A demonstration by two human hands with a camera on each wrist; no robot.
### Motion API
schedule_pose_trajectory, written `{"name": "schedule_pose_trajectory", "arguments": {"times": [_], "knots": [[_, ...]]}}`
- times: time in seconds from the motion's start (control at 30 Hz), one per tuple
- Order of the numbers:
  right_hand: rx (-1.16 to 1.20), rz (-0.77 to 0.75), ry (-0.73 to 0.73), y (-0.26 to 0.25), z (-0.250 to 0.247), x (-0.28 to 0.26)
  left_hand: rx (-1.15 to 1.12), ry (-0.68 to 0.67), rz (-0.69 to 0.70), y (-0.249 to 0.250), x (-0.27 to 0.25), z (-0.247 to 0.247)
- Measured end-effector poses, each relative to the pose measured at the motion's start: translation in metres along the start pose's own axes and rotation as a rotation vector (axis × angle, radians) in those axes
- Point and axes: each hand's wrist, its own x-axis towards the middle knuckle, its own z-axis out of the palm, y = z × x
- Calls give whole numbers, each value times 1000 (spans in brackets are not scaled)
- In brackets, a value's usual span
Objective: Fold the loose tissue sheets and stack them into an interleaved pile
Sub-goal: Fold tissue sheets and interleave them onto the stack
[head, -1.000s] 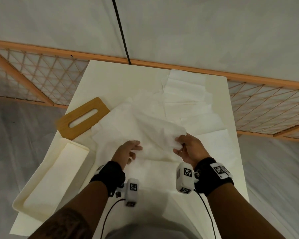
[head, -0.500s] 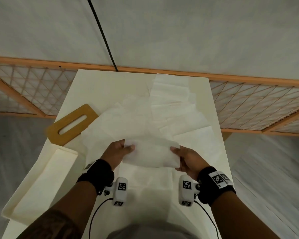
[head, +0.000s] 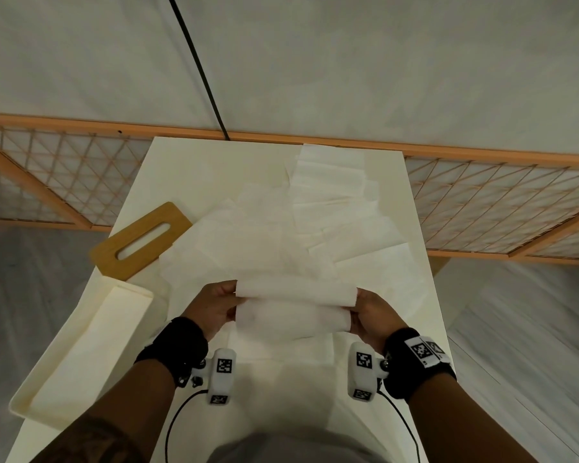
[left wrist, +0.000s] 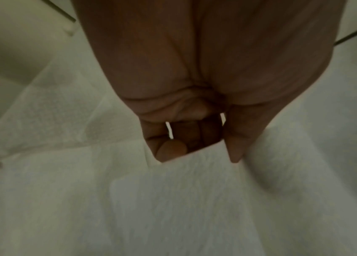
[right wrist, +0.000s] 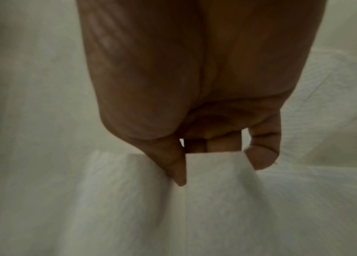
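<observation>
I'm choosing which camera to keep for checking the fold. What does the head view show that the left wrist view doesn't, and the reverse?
Only the head view shows both hands, left hand and right hand, the wooden lid, the tray and the loose sheets on the table. Only the left wrist view shows the thumb and fingers pinching the sheet's end. Both show the held tissue sheet folded over.
</observation>
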Motion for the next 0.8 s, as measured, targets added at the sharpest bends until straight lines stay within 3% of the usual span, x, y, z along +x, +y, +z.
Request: {"name": "schedule_pose_trajectory", "arguments": {"times": [0.17, 0.3, 0.47, 0.57, 0.67, 0.8], "knots": [[-105, 45, -8, -3, 0, -1, -121, -51, -125, 8, -5, -4], [-42, 73, -15, -3, -2, -2, -130, -43, -158, 6, -3, -9], [-81, 149, 58, 3, -2, -1, 204, 24, -52, -8, 3, -14], [-220, 83, 94, 17, -2, 0, 474, 29, 0, -13, 0, -18], [-369, 101, 106, 37, -2, 2, 676, 11, 3, -19, -6, -18], [-529, 85, 233, 56, 1, 6, 795, -1, -28, -33, -11, -20]]}}
